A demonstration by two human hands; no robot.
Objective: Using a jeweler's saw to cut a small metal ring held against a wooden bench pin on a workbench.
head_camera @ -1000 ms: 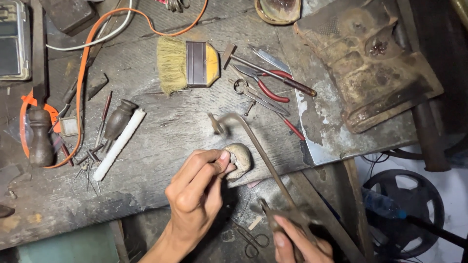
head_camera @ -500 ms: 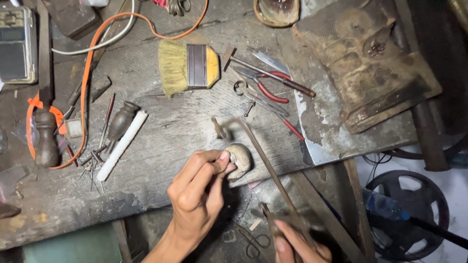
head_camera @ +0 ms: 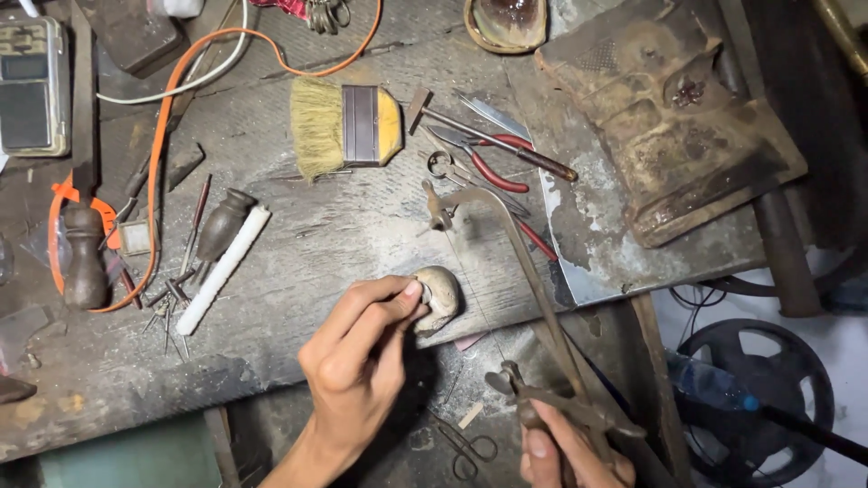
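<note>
Since the earlier frames little has changed: the left hand (head_camera: 357, 361) still pinches a small piece, too small to make out, against the rounded wooden peg (head_camera: 440, 296) at the bench's (head_camera: 362, 235) front edge, low centre of the frame. The right hand (head_camera: 561, 452), at the bottom edge, keeps its closed grip on the handle of the jeweller's saw (head_camera: 520, 271), whose frame has shifted slightly. The worn, dusty bench carries a yellow-handled brush (head_camera: 348, 126) at upper centre, red-handled pliers (head_camera: 493, 167), a white stick (head_camera: 221, 269) and an orange cable (head_camera: 154, 172) at left. A wheel (head_camera: 755, 398) sits lower right.
</note>
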